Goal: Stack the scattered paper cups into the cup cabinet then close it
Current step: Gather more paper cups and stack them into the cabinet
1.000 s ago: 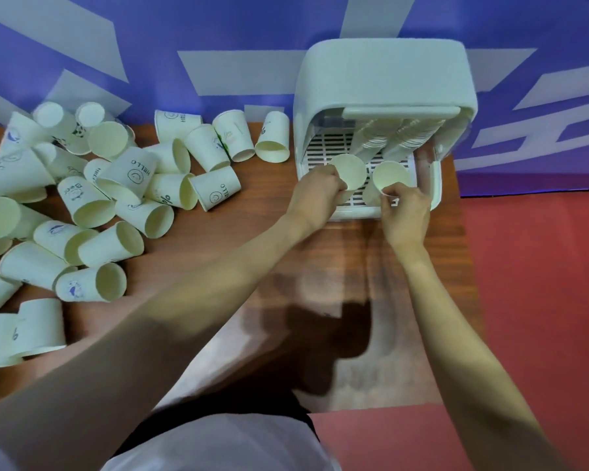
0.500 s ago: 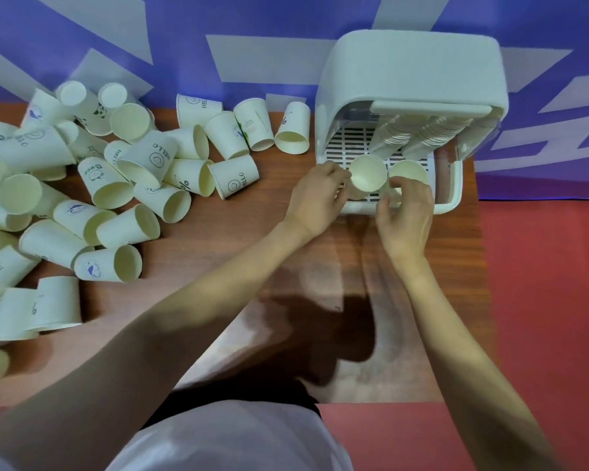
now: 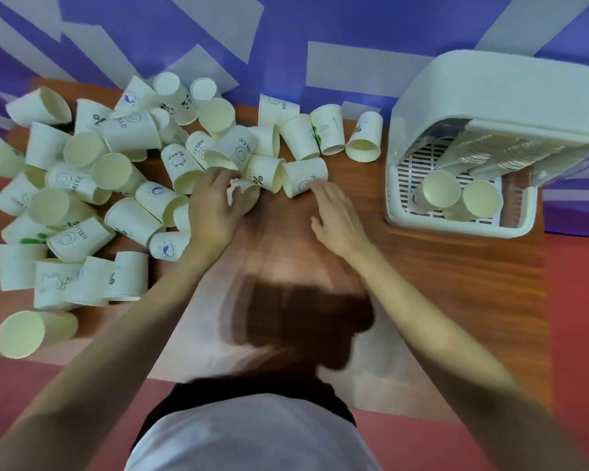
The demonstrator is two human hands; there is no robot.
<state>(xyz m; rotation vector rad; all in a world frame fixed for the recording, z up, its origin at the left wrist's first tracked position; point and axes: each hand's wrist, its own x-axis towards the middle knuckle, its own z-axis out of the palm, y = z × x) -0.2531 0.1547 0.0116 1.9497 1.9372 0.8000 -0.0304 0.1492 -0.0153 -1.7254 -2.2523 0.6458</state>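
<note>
Many white paper cups [image 3: 82, 198] lie scattered on the left half of the wooden table [image 3: 439, 266]. The white cup cabinet [image 3: 490, 93] stands open at the right. Inside it, two cup stacks [image 3: 442, 188] rest side by side on the slatted tray, mouths toward me. My left hand [image 3: 215, 209] curls around a lying cup [image 3: 250, 198] at the pile's near edge. My right hand [image 3: 334, 215] is spread flat, its fingertips touching another lying cup [image 3: 303, 178].
A blue and white wall runs right behind the table. Red floor shows on the right and in front. One cup [image 3: 24, 334] lies near the table's front left edge. Bare wood lies between the pile and the cabinet.
Both hands have left the stacks in the cabinet and swung left to the cup pile. My view has turned left with them, so the cabinet now sits at the far right.
</note>
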